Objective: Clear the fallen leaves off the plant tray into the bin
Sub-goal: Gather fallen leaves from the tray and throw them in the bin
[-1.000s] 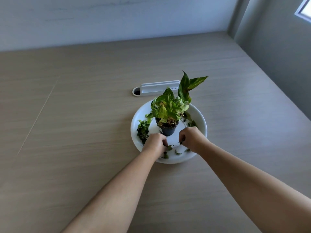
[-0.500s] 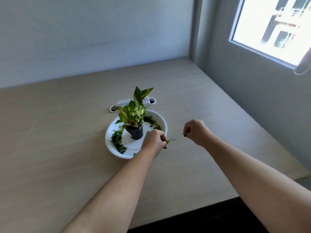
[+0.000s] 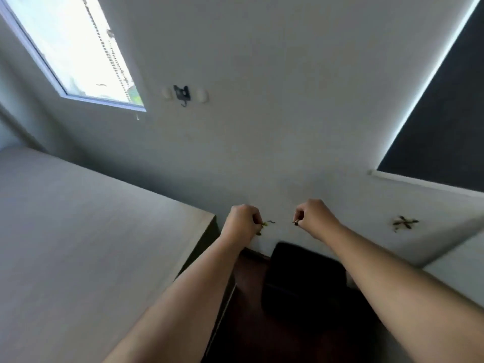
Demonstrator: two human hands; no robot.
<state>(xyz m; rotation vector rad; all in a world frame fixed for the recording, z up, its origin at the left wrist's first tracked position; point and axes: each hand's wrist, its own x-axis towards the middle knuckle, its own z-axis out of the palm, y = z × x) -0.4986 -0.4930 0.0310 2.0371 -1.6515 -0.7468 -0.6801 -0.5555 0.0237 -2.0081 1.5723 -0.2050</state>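
My left hand (image 3: 242, 223) is closed around small green fallen leaves (image 3: 265, 224) that stick out to its right. My right hand (image 3: 313, 218) is closed too, pinching a tiny dark leaf bit (image 3: 296, 222) at its fingertips. Both hands hover off the table's right end, above and just behind a black bin (image 3: 303, 279) that stands on the dark floor. The plant and its white tray are out of view.
The light wooden table (image 3: 91, 231) fills the left, its corner close to my left hand. A grey wall lies ahead with a window (image 3: 70, 48) at upper left, a dark blind at upper right and a small black hook (image 3: 182, 93).
My view has swung right, away from the plant tray. Both hands left the tray holding leaves and now hang past the table end over the black bin.
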